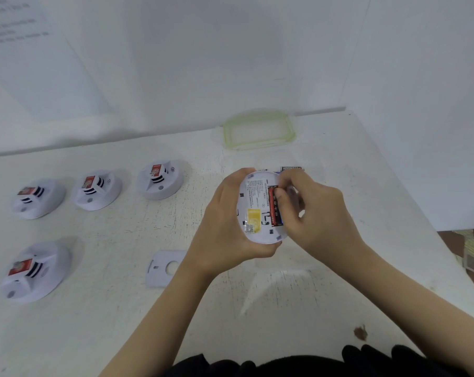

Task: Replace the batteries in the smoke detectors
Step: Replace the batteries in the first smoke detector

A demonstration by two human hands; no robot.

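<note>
Left hand (225,221) wraps round the smoke detector (257,210) at frame centre, fingers curled on its rim. It's held off the table with the back face tilted up at the camera, presumably so the battery bay is readable and reachable. Right hand (317,216) is curled in from the right, fingertips (280,193) pinched onto the red-black battery (274,208) in the bay (can't tell whether it's going in or coming out).

The backplate (163,268) lies flat just below-left of the hands, likely parked there while the bay is open. Loose batteries (291,168) peek out just above the right hand, within reach. Four more detectors are face-up at left: three in a row (38,198) (97,189) (159,179), one lower left (36,270), well apart from the work, so probably queued or done.

White table (284,308), scuffed, brown mark (361,333) lower right. Clear green-rimmed lid (259,129) sits at the back edge. Plain white walls (230,63), printed sheet (15,31) upper left, blurred.
</note>
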